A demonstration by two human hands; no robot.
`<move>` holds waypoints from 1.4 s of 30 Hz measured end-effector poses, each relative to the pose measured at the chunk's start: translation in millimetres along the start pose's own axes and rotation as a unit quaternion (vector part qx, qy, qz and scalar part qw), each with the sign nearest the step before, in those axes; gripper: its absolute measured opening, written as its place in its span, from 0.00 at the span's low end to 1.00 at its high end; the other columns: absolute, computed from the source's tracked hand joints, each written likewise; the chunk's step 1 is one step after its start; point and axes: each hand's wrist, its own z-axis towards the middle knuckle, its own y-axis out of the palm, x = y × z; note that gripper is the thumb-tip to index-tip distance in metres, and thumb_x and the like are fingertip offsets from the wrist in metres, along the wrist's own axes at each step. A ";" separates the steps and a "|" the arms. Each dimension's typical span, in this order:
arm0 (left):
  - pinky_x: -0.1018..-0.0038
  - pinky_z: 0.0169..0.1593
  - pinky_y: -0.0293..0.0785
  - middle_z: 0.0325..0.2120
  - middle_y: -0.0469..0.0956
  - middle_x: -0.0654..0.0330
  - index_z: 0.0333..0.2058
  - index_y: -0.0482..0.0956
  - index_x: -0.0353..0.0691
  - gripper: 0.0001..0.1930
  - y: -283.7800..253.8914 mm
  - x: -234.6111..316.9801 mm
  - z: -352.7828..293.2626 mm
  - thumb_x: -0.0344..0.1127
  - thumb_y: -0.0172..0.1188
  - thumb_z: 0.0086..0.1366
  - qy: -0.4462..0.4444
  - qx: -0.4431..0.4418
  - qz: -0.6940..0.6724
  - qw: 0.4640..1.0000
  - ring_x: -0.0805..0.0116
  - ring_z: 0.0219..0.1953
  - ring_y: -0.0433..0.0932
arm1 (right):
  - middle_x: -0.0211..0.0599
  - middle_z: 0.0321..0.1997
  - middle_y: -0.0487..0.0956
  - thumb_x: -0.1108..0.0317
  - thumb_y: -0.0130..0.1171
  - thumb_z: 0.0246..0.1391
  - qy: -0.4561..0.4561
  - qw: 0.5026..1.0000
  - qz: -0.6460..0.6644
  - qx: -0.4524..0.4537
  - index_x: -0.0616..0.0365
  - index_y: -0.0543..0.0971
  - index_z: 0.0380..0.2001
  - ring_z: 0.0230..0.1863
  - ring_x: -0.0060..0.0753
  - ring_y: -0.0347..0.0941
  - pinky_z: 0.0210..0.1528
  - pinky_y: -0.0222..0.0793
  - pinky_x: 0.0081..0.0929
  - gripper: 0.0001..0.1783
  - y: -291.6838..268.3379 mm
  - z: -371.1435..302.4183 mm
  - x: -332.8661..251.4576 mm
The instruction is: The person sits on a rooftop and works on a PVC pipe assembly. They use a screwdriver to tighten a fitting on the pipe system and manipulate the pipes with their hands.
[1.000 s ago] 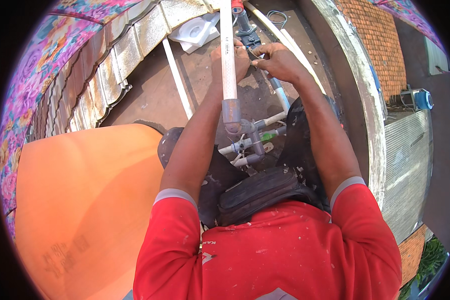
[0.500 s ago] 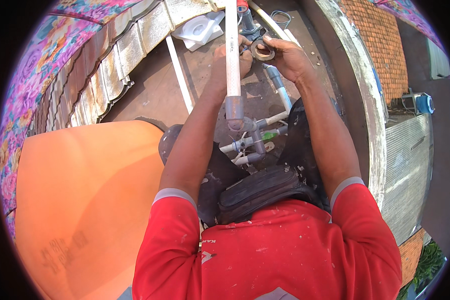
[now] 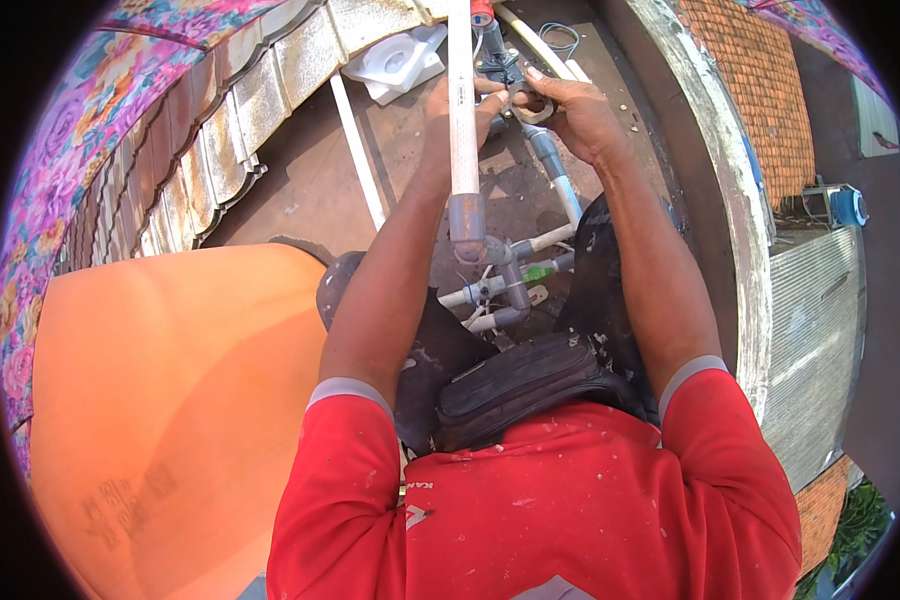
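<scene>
In my right hand (image 3: 585, 118) is a roll of dark tape (image 3: 537, 117), pinched between thumb and fingers with its open ring facing me. My left hand (image 3: 438, 112) lies partly behind an upright white pipe (image 3: 463, 130). Its fingers are bent together close to the roll's left side; what they grip is too small to make out. Just beyond both hands stands a dark blue-grey fitting (image 3: 495, 65) with a red top (image 3: 481, 14). Below the roll, a grey-blue pipe (image 3: 548, 155) slants toward my knees.
Grey and white pipe joints (image 3: 510, 270) lie between my legs. A large orange curved surface (image 3: 170, 380) fills the left. Also around me are corrugated roof sheets (image 3: 280, 75), a white foam piece (image 3: 398, 60), a coil of thin tubing (image 3: 560, 40) and a pale ledge (image 3: 715, 130).
The tape roll has tilted and shifted slightly right and down with my right hand. My left fingers have stretched closer to the roll.
</scene>
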 end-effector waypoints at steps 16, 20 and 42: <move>0.72 0.40 0.79 0.36 0.83 0.55 0.51 0.78 0.27 0.26 -48.3 14.1 5.3 0.42 0.74 0.64 -0.169 -0.025 0.118 0.978 0.68 0.34 0.81 | 0.34 0.36 0.85 0.60 0.65 0.68 0.016 0.995 0.095 0.030 0.56 0.80 0.50 0.36 0.25 0.82 0.37 0.78 0.30 0.14 -19.7 5.0 -3.0; 0.76 0.36 0.78 0.34 0.87 0.51 0.48 0.79 0.28 0.27 -5.4 12.7 -4.7 0.47 0.75 0.64 -0.276 -0.054 -0.188 0.941 0.67 0.36 0.84 | 0.32 0.34 0.86 0.57 0.65 0.68 0.035 0.996 0.079 0.021 0.53 0.80 0.50 0.36 0.26 0.83 0.40 0.77 0.32 0.15 -18.7 3.6 -2.5; 0.75 0.42 0.82 0.37 0.82 0.58 0.47 0.80 0.35 0.16 2.6 -18.7 2.8 0.43 0.68 0.72 -0.271 -0.111 -0.210 0.933 0.69 0.38 0.82 | 0.28 0.34 0.86 0.50 0.64 0.68 0.072 0.996 0.042 0.044 0.51 0.83 0.44 0.36 0.28 0.82 0.40 0.79 0.33 0.16 -11.4 1.5 1.9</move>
